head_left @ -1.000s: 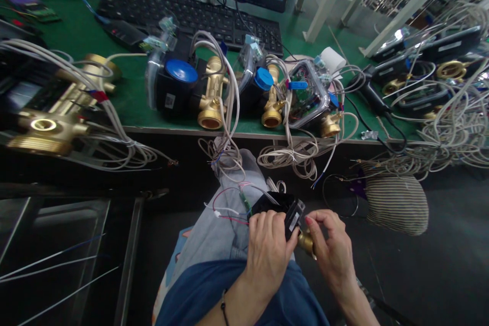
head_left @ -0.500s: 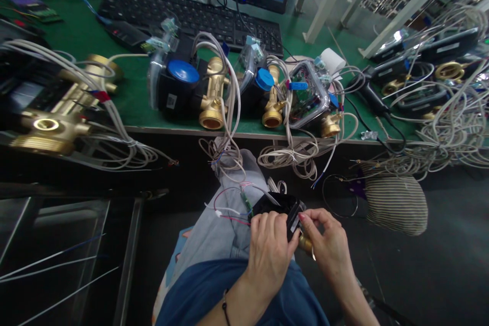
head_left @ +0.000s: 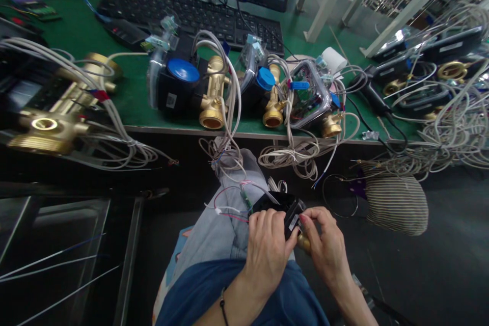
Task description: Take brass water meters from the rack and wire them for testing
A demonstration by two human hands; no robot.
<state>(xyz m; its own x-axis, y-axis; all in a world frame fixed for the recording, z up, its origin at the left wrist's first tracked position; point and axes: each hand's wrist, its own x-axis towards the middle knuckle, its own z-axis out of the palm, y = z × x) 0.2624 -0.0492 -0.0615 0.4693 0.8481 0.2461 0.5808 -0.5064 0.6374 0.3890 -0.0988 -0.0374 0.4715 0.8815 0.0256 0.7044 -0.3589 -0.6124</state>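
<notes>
Close together at the edge of a black plastic housing [head_left: 292, 211] are the right hand's [head_left: 327, 244] thumb and forefinger; whether they pinch anything, I can't tell from here. The left hand's [head_left: 269, 239] fingers grasp that housing over pale blue jeans [head_left: 219, 237], a brass fitting [head_left: 304, 243] beside it. I'd keep that hold firm, work the right fingertips gently and leave the thin red wires [head_left: 234, 217] slack. Beyond stands the green worktop [head_left: 133, 99].
</notes>
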